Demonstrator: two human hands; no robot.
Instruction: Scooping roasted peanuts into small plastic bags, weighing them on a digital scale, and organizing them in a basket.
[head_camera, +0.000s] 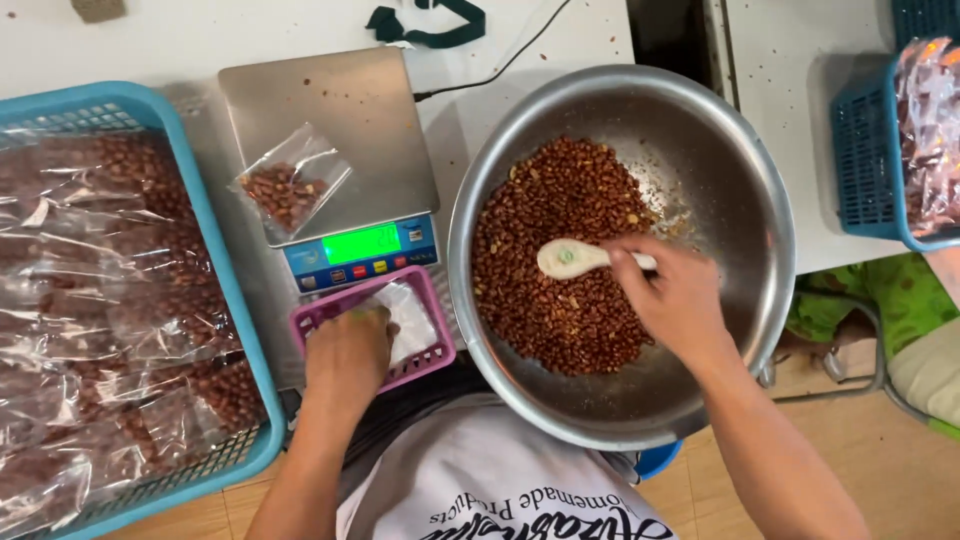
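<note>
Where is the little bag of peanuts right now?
In the head view, the small clear bag of peanuts lies on the scale's metal plate, left of the big metal bowl and right of the blue basket.

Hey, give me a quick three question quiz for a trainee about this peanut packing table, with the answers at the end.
1. True or false: the small bag on the scale is empty.
2. What does the right hand hold? A) a knife B) a white spoon C) a lid
3. Where is the left hand reaching?

Key
1. False; it holds some peanuts.
2. B; the spoon is over the peanuts in the metal bowl.
3. Into the small pink basket of clear bags, beside the blue basket of filled bags.
</note>
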